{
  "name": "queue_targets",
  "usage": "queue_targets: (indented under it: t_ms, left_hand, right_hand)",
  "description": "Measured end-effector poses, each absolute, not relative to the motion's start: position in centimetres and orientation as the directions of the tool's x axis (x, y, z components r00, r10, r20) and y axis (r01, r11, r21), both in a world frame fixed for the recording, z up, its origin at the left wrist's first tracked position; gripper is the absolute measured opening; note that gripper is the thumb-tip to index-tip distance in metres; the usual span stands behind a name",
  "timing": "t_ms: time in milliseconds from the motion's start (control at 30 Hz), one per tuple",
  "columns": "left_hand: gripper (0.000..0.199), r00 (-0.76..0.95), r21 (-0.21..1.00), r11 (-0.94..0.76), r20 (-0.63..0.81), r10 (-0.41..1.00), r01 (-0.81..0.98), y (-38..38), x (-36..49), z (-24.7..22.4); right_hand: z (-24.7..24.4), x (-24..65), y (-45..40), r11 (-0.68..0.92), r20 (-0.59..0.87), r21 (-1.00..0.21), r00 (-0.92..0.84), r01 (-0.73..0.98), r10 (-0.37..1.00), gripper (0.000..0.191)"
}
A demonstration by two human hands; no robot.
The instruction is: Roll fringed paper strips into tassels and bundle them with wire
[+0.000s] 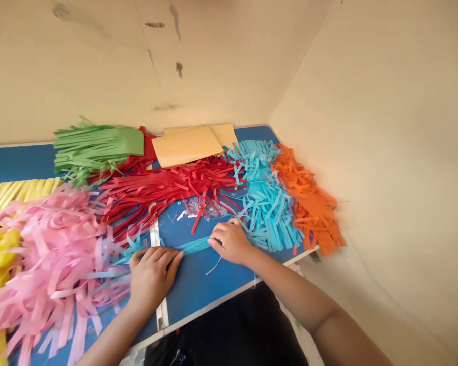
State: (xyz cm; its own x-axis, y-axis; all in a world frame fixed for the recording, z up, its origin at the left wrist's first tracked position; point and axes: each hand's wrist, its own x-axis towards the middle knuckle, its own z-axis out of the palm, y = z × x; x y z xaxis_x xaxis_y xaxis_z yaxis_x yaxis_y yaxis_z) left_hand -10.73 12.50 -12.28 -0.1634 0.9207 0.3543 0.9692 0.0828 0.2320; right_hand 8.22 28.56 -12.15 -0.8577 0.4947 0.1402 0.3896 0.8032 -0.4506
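A flattened band of light blue crepe paper (pixel 195 246) lies across the blue table between my hands. My left hand (pixel 154 269) rests over the band's left end, its fingers curled down on it; loose blue strips spread out beyond this hand. At the right end, my right hand (pixel 231 240) pinches the paper with bent fingers. A thin pale string (pixel 213 267) trails below my right hand. Just past that hand lies a heap of light blue fringed paper (pixel 269 203).
Pink fringe (pixel 57 239) and yellow fringe (pixel 0 254) cover the table's left side. Red fringe (pixel 168 185), green fringe (pixel 99 145) and tan paper sheets (pixel 189 145) lie at the back. Orange fringe (pixel 309 203) hangs over the right edge by the wall (pixel 397 127).
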Motion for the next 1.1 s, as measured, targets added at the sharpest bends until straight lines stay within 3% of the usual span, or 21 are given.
queue_targets:
  t_ms: [133, 400, 500, 600, 700, 833, 1000, 1100]
  left_hand:
    - [0.037, -0.193, 0.197, 0.134, 0.318, 0.928, 0.971, 13.6, -10.3, -12.3]
    - [0.040, -0.199, 0.132, 0.164, 0.337, 0.920, 0.978, 14.1, -10.3, -12.7]
    - [0.036, -0.207, 0.125, 0.174, 0.353, 0.912, 0.977, 14.0, -10.3, -12.8]
    - [0.020, -0.170, 0.084, 0.149, 0.405, 0.898, 0.985, 14.0, -10.4, -12.5]
    - [0.021, 0.030, -0.007, -0.030, 0.430, 0.902, 1.000, 14.0, -10.5, -11.8]
    - [0.023, 0.141, -0.025, -0.145, 0.432, 0.891, 0.989, 14.1, -10.1, -11.2]
    - [0.020, 0.082, -0.010, -0.088, 0.464, 0.882, 0.996, 14.4, -9.5, -11.7]
    - [0.020, 0.050, -0.001, -0.056, 0.468, 0.883, 0.998, 14.7, -9.6, -12.1]
  right_hand:
    - [-12.8, 7.3, 28.1, 0.785, 0.177, -0.409, -0.803, 0.466, 0.569, 0.018]
    - [-13.2, 7.1, 28.2, 0.772, 0.156, -0.412, -0.797, 0.484, 0.583, 0.016]
    - [-13.1, 7.3, 28.4, 0.774, 0.152, -0.392, -0.795, 0.497, 0.588, 0.015]
    - [-12.6, 7.6, 28.2, 0.784, 0.237, -0.319, -0.756, 0.533, 0.610, 0.008]
    - [-11.9, 7.8, 27.4, 0.875, 0.334, -0.196, -0.809, 0.442, 0.484, 0.007]
    - [-12.1, 7.7, 27.0, 0.961, 0.259, -0.164, -0.930, 0.222, 0.259, 0.015]
    - [-12.1, 7.2, 28.2, 0.940, 0.201, -0.243, -0.936, 0.239, 0.290, 0.021]
    - [-11.3, 6.7, 27.9, 0.928, 0.173, -0.255, -0.931, 0.273, 0.321, 0.013]
